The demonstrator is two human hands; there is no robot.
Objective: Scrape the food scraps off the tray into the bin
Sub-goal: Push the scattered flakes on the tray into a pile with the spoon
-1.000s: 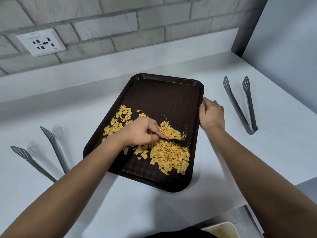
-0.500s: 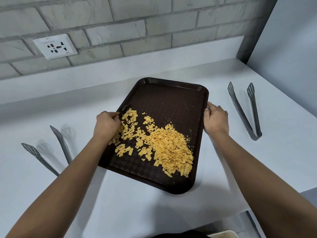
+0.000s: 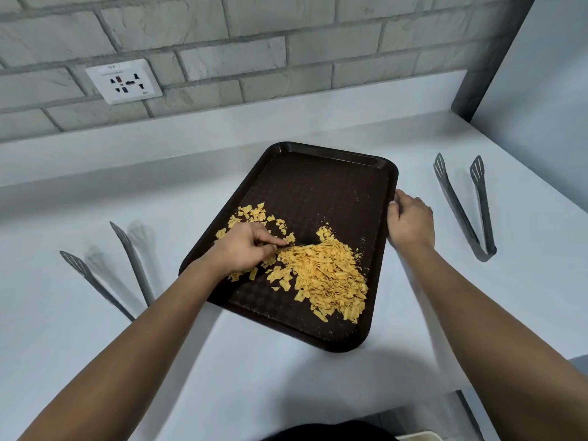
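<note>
With the right hand (image 3: 410,222) gripping the brown tray's (image 3: 321,186) right rim and the left hand (image 3: 245,249) pinching a dark scraper (image 3: 302,245) (low, flat strokes look best), herd the yellow scraps (image 3: 324,275) toward the tray's near corner; the wall socket's (image 3: 124,81) lettering is unreadable.

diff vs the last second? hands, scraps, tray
The left hand swung out to the tray's left rim, then back to the middle, dragging the dark scraper through the scraps, now heaped more toward the near right. The right hand stays gripping the tray; both tongs unmoved.
</note>
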